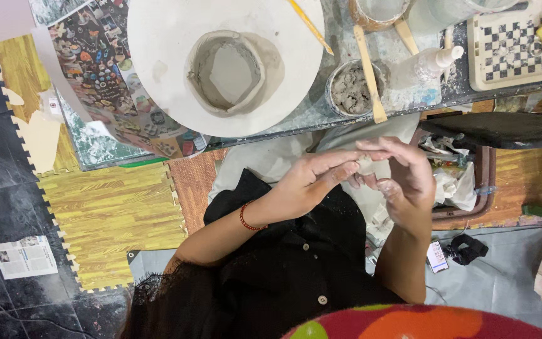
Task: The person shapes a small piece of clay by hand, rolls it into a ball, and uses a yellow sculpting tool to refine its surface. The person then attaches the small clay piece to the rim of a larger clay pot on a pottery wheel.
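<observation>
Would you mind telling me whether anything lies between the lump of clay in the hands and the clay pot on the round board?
Nothing visible does. Both the left hand and right hand hold the clay lump over the lap, and the clay pot sits on the round board with only the table edge between.

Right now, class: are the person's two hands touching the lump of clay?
Touching. The head view shows the left hand and right hand pressed around the clay lump.

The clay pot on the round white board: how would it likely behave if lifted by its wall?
The clay pot looks wet and uneven, so its wall would probably dent or sag. Sitting flat on the round white board, it seems unlikely to roll, and may stick.
</observation>
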